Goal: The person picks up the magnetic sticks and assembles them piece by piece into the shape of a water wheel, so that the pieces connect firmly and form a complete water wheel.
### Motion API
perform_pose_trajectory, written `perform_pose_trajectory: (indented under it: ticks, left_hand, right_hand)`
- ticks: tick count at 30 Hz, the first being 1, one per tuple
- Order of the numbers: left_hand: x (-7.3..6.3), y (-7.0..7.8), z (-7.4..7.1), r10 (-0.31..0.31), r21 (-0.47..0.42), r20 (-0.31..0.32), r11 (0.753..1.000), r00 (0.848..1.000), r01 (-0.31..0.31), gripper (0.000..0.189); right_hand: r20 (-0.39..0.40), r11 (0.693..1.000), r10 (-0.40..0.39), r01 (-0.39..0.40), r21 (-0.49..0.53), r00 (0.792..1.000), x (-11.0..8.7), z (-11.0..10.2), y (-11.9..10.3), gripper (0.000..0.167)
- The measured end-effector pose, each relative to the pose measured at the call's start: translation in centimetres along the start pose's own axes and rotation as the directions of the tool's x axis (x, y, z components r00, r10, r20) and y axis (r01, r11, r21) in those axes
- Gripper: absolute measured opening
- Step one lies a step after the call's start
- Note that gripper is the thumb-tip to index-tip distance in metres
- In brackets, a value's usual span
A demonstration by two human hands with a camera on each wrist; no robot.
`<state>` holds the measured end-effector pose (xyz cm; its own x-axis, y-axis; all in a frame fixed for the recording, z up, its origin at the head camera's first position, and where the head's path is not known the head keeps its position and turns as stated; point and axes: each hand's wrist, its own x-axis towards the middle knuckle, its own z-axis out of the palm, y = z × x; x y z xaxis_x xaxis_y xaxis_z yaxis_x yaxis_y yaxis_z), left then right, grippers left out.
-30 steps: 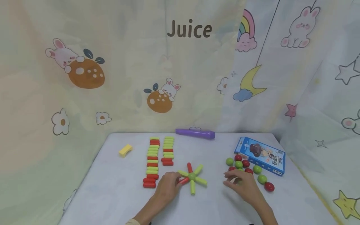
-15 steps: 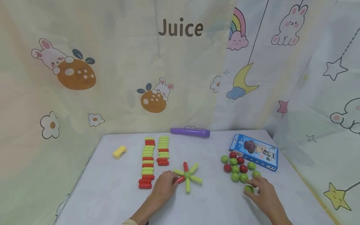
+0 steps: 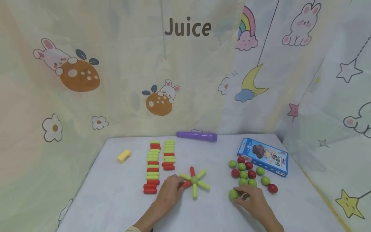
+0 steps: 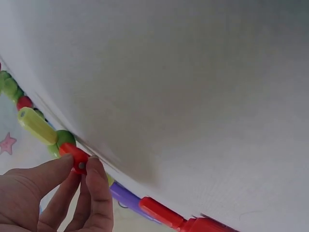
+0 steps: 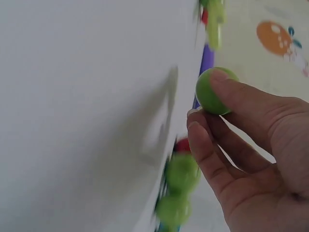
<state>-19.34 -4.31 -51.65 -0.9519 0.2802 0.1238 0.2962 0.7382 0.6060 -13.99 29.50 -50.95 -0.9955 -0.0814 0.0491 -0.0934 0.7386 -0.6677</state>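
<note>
My left hand (image 3: 171, 190) pinches the outer end of a red rod (image 4: 75, 157) between thumb and fingers. That rod is one spoke of a star shape lying on the table, joined to a green centre ball (image 3: 194, 180). The other spokes are yellow-green rods (image 3: 204, 185) and one more red rod (image 3: 192, 171). To the right, my right hand (image 3: 251, 199) holds a loose green ball (image 5: 212, 92) by thumb and fingertips. In the right wrist view this ball appears raised off the table. It is to the right of the star, apart from it.
Two columns of red and yellow-green rods (image 3: 153, 166) lie left of the star. Red and green balls (image 3: 252, 174) cluster at the right, before a blue box (image 3: 265, 156). A purple microphone-like stick (image 3: 197, 136) lies at the back, a yellow arched block (image 3: 124, 156) far left.
My right hand moved from above the ball cluster to its front right, took hold of a green ball, then carried it left. My left hand keeps its pinch on the red rod.
</note>
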Motion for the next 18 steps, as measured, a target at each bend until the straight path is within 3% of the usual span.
perform_pose_trajectory:
  ticks: [5,14,18]
  left_hand:
    - [-0.5,0.4,-0.1,0.006,-0.014,-0.023,1.0,1.0,-0.006,0.026]
    - [-0.7,0.6,0.0,0.014,-0.064,-0.035,0.998,0.999,-0.016,0.024]
    - [-0.6,0.6,-0.1,0.017,-0.057,-0.034,0.998,0.999,-0.019,0.025]
  right_hand:
    - [0.014,0.984,-0.169,0.168,0.053,0.986,2.1,2.5,-1.4,0.036]
    - [0.025,0.973,-0.225,0.223,0.06,0.974,4.1,4.1,-2.2,0.035]
    - [0.026,0.98,-0.198,0.197,0.037,0.98,4.5,4.6,-2.2,0.035]
